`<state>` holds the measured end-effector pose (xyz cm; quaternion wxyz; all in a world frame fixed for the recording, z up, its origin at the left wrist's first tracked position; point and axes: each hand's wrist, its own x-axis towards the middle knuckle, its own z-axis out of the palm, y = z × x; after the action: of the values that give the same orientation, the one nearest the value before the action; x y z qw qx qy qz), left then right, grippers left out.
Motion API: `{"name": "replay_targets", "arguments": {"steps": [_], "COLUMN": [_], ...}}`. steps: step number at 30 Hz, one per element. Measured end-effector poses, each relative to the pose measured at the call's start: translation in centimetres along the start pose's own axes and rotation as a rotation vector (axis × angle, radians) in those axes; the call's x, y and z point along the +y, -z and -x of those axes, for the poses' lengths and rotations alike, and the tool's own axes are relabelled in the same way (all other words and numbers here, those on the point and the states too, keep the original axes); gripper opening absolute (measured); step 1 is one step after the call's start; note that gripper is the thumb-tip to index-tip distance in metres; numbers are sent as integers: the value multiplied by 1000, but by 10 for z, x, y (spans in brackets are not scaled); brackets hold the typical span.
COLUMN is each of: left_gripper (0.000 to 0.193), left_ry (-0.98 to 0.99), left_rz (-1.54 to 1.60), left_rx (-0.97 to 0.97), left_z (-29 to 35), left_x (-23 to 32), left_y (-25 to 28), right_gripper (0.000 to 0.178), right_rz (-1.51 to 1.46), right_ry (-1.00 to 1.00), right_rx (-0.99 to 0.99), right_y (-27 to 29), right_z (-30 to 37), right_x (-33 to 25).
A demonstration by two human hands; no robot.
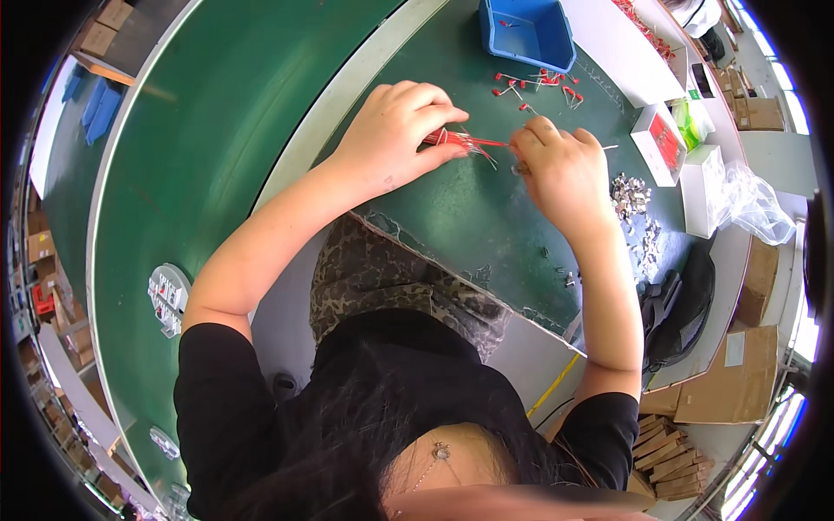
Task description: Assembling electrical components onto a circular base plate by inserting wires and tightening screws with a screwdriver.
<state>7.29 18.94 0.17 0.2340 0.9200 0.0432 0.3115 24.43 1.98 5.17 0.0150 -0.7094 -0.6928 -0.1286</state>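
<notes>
Your left hand (pixel 401 123) clamped one red wire bundle (pixel 447 137), inside the near edge of the desk (pixel 465 221). Your right hand (pixel 560 169) pinched one red strand (pixel 493 143).

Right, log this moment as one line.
left hand: gripping red wires | right hand: pinching one wire | blue bin: beyond hands | metal parts: right of right hand

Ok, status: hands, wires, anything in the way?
Left hand gripping red wire bundle. Right hand pinching single red wire reaching from it. Nothing visibly blocking hands; loose red-headed pieces beyond, near blue bin.
</notes>
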Motion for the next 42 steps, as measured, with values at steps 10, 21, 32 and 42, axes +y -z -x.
{"name": "replay_targets", "arguments": {"steps": [10, 21, 32, 42], "left_gripper": [33, 25, 12, 14], "left_ry": [-112, -177, 390, 141], "left_rz": [-52, -320, 569, 110], "left_rx": [-162, -235, 42, 12], "left_z": [-20, -2, 6, 30], "left_x": [34, 38, 86, 84], "left_y": [-13, -29, -37, -47], "right_gripper": [20, 17, 28, 17], "right_rz": [99, 11, -1230, -1003], "right_ry": [9, -41, -343, -290], "right_rx": [69, 42, 312, 353], "right_y": [30, 0, 25, -10], "right_z": [18, 43, 65, 64], "right_x": [-7, -8, -15, -39]}}
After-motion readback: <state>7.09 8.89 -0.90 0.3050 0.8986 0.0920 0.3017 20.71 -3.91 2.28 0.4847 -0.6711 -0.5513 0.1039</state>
